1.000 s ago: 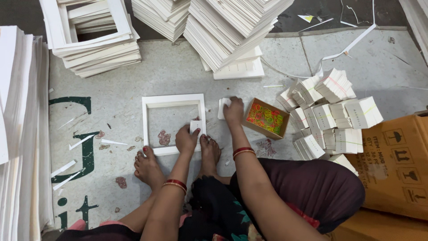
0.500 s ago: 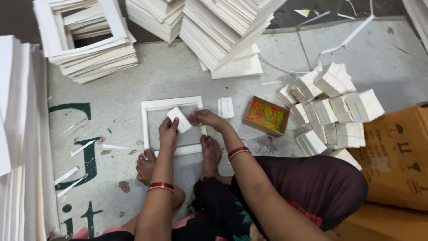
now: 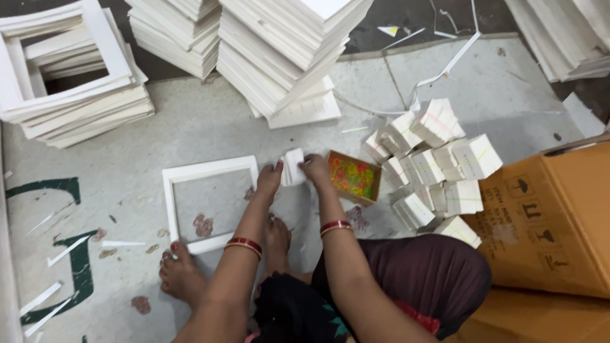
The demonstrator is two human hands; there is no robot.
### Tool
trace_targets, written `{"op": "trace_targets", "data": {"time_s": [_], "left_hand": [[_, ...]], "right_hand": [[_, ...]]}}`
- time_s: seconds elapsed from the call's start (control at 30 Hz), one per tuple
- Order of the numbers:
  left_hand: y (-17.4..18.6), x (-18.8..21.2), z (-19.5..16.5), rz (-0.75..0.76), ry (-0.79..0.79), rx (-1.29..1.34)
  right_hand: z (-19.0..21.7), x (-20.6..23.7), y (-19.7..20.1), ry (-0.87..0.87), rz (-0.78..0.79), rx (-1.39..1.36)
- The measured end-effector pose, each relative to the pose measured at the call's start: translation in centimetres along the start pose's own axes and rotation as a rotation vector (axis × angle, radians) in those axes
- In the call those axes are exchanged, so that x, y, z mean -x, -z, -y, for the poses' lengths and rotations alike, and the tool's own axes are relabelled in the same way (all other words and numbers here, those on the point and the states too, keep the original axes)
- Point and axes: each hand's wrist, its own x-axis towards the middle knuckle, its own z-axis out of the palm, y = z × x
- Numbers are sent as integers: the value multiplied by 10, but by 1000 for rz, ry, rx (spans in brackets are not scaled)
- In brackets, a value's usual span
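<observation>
Head view: rough grey concrete floor point(image 3: 190, 133), scuffed, with dark green painted markings point(image 3: 70, 254) at left, reddish stains and thin white paper offcuts point(image 3: 51, 298) scattered about. Person seated on it, bare feet forward. Left hand point(image 3: 270, 181) and right hand point(image 3: 314, 170) meet at a small stack of white card pieces point(image 3: 293, 167); fingers of both closed on it, left from the left edge, right from the right. Stack sits just off the right side of a flat white square cardboard frame point(image 3: 210, 170) lying on the floor, one foot point(image 3: 181, 276) on its lower edge. Just right of the hands, a small open brown box of bright coloured bits point(image 3: 354, 178). Beyond it, a heap of banded white card bundles point(image 3: 432, 165). Tall leaning stacks of white board point(image 3: 279, 51) behind; stacked white frames point(image 3: 70, 82) upper left. Brown corrugated carton point(image 3: 553, 222) at right.
</observation>
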Motion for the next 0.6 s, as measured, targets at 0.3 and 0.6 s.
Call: {"op": "trace_targets", "data": {"time_s": [0.3, 0.6], "left_hand": [[-5, -18, -35, 57, 53, -145], [-8, -15, -36, 16, 69, -267]], "right_hand": [[19, -15, -8, 11, 287, 242], [6, -17, -8, -223, 459, -227]]}}
